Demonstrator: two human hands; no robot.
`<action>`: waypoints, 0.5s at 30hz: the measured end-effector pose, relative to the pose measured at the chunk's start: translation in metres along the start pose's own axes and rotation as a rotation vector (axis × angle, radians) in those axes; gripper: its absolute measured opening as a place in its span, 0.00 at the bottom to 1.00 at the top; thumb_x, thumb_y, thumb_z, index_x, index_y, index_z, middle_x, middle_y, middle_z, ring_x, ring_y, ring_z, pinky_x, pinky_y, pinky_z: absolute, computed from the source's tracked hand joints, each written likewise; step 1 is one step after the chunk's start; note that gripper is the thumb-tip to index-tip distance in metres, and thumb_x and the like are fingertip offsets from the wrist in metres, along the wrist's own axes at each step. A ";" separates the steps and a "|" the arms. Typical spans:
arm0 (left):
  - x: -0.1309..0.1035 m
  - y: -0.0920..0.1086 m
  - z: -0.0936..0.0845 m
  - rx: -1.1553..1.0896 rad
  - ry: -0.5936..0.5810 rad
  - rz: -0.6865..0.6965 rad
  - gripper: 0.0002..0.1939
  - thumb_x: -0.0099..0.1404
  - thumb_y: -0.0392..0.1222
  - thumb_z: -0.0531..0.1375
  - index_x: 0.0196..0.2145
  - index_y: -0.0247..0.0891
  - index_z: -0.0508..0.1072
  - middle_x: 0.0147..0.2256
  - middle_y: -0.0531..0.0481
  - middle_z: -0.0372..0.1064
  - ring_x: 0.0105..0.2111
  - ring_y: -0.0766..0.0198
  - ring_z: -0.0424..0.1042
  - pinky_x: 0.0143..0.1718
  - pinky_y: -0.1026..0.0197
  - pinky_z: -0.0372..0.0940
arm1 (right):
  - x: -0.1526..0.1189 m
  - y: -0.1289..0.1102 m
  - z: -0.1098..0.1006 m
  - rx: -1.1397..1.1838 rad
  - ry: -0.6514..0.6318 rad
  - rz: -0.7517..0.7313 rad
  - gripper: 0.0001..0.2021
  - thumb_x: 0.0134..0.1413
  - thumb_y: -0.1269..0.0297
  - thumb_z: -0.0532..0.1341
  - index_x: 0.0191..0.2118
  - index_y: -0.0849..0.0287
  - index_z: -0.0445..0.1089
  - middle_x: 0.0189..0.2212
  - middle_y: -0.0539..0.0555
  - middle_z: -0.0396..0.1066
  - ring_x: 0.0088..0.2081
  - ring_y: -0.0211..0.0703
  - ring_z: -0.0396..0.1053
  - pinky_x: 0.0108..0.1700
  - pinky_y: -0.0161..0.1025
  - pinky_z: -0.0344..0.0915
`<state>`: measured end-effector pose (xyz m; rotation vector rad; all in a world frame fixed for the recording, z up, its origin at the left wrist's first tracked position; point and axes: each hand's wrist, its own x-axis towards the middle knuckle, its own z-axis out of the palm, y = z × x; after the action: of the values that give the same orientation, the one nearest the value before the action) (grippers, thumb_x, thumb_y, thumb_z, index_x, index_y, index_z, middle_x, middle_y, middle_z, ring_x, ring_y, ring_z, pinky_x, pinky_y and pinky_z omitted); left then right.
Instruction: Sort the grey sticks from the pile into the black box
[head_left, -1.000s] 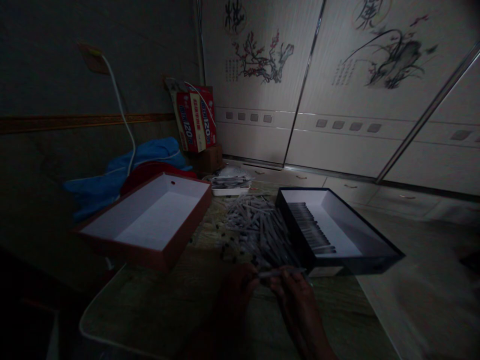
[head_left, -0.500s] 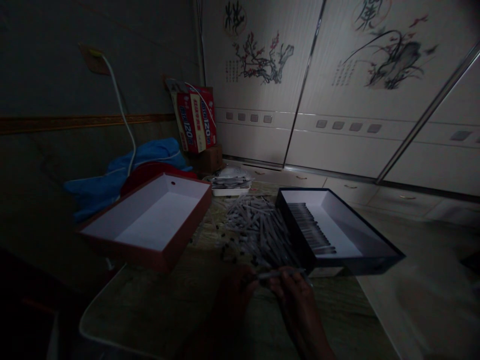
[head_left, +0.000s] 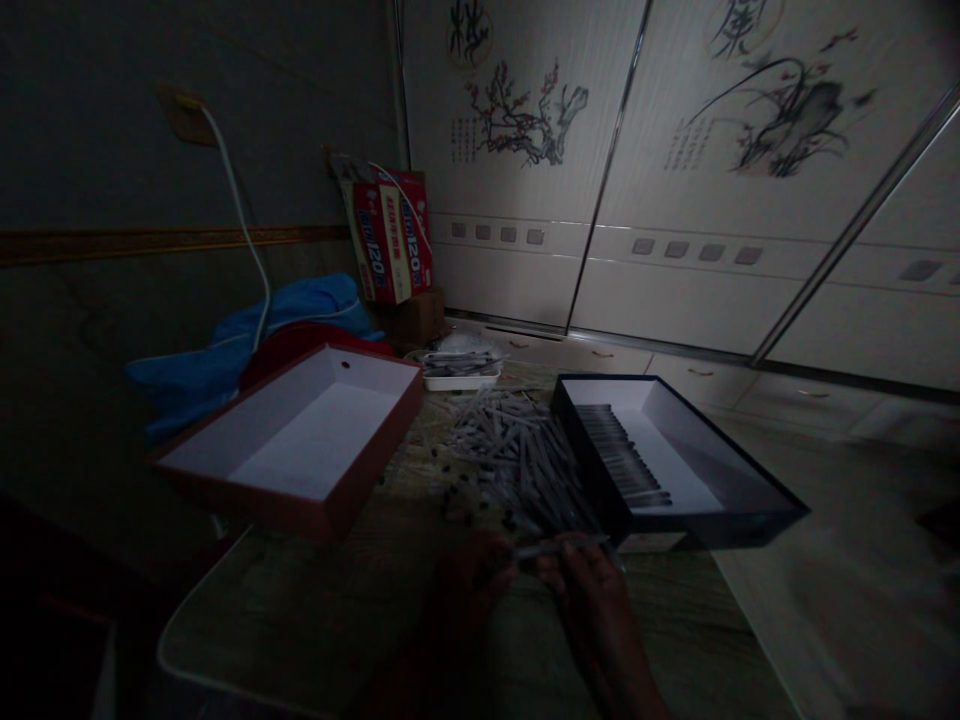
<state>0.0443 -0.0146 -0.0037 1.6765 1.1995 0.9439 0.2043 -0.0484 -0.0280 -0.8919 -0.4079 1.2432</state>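
Observation:
My right hand [head_left: 592, 585] is closed around a slim greyish pen-like stick [head_left: 544, 548], which lies nearly level between my hands. At the stick's left end, my left hand [head_left: 476, 575] has its fingers pressed together; it is too dark to make out what they hold. Just beyond my hands spreads a heap of similar sticks [head_left: 517, 450], with small black pieces [head_left: 457, 500] scattered on its left side. A dark blue box [head_left: 694, 460] on the right holds a row of the sticks [head_left: 619, 455] along its left side.
An open red box [head_left: 352, 460] with a white inside stands on the left of the table [head_left: 300, 620]. A white tray [head_left: 461, 382] with more sticks is at the back. Behind are a blue cloth [head_left: 300, 305], a red carton [head_left: 394, 240] and sliding doors [head_left: 510, 270].
The fingers of my left hand have shifted slightly at the stick's left end. My right hand and the boxes look almost the same.

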 end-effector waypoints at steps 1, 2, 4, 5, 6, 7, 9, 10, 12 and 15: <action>0.001 0.001 0.000 -0.004 -0.019 -0.028 0.10 0.53 0.41 0.59 0.34 0.39 0.73 0.31 0.50 0.72 0.33 0.59 0.70 0.35 0.61 0.62 | 0.000 0.000 0.000 -0.002 0.012 -0.001 0.12 0.39 0.61 0.69 0.31 0.59 0.70 0.26 0.49 0.73 0.28 0.38 0.72 0.32 0.35 0.67; 0.001 0.004 0.000 0.007 -0.038 -0.065 0.08 0.54 0.42 0.58 0.32 0.38 0.72 0.28 0.51 0.71 0.30 0.61 0.69 0.32 0.62 0.61 | 0.000 0.000 0.000 -0.003 0.022 -0.001 0.13 0.38 0.61 0.69 0.31 0.59 0.70 0.26 0.49 0.73 0.28 0.38 0.72 0.32 0.35 0.67; 0.003 0.009 -0.001 0.059 -0.069 -0.108 0.12 0.58 0.44 0.53 0.24 0.37 0.71 0.22 0.53 0.66 0.25 0.63 0.66 0.27 0.63 0.59 | -0.001 0.000 0.001 -0.004 0.023 0.002 0.13 0.37 0.61 0.70 0.31 0.59 0.70 0.26 0.48 0.73 0.28 0.38 0.72 0.32 0.35 0.67; 0.003 0.011 -0.001 0.079 -0.082 -0.104 0.15 0.60 0.45 0.51 0.22 0.37 0.69 0.20 0.54 0.64 0.23 0.64 0.65 0.26 0.63 0.58 | -0.001 0.000 0.001 -0.006 0.014 0.004 0.13 0.38 0.61 0.70 0.31 0.58 0.70 0.26 0.48 0.73 0.29 0.38 0.72 0.33 0.35 0.67; 0.003 0.013 -0.001 0.092 -0.095 -0.089 0.16 0.61 0.45 0.50 0.21 0.37 0.68 0.19 0.54 0.63 0.22 0.64 0.64 0.25 0.63 0.57 | -0.002 0.000 0.001 -0.009 0.002 0.003 0.12 0.39 0.61 0.69 0.32 0.58 0.70 0.26 0.48 0.73 0.29 0.38 0.72 0.34 0.35 0.67; 0.003 0.014 -0.002 0.099 -0.102 -0.068 0.15 0.61 0.45 0.50 0.21 0.37 0.68 0.19 0.55 0.63 0.22 0.64 0.63 0.25 0.64 0.57 | -0.002 0.000 0.001 -0.013 -0.009 0.002 0.12 0.40 0.61 0.69 0.32 0.58 0.70 0.27 0.49 0.73 0.29 0.38 0.72 0.34 0.35 0.67; 0.002 0.014 -0.002 0.111 -0.083 -0.016 0.12 0.60 0.44 0.52 0.24 0.37 0.69 0.22 0.53 0.66 0.25 0.63 0.65 0.28 0.63 0.59 | -0.002 0.000 0.001 -0.021 -0.017 0.000 0.12 0.41 0.60 0.68 0.32 0.59 0.70 0.27 0.49 0.74 0.29 0.38 0.72 0.34 0.35 0.67; 0.001 0.013 -0.003 0.128 -0.062 0.013 0.11 0.60 0.43 0.53 0.25 0.38 0.70 0.24 0.52 0.68 0.27 0.63 0.67 0.29 0.63 0.60 | -0.002 -0.001 0.002 -0.024 -0.017 0.000 0.12 0.41 0.60 0.68 0.32 0.59 0.70 0.27 0.50 0.74 0.29 0.38 0.72 0.33 0.35 0.67; -0.001 0.010 -0.005 0.185 -0.024 0.097 0.09 0.59 0.42 0.54 0.28 0.38 0.72 0.27 0.50 0.71 0.30 0.61 0.69 0.32 0.63 0.61 | -0.002 -0.001 0.002 -0.033 -0.022 0.005 0.11 0.42 0.60 0.68 0.32 0.59 0.70 0.28 0.50 0.74 0.28 0.37 0.71 0.33 0.35 0.66; -0.003 0.003 -0.008 0.312 -0.010 0.290 0.08 0.61 0.41 0.53 0.31 0.40 0.72 0.29 0.49 0.73 0.30 0.62 0.71 0.33 0.63 0.63 | -0.002 0.000 0.001 -0.063 -0.043 0.013 0.11 0.44 0.60 0.67 0.33 0.59 0.69 0.29 0.52 0.74 0.29 0.38 0.72 0.33 0.35 0.66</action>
<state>0.0375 -0.0167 0.0018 2.1447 1.1618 0.9545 0.2033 -0.0499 -0.0267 -0.9236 -0.4781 1.2685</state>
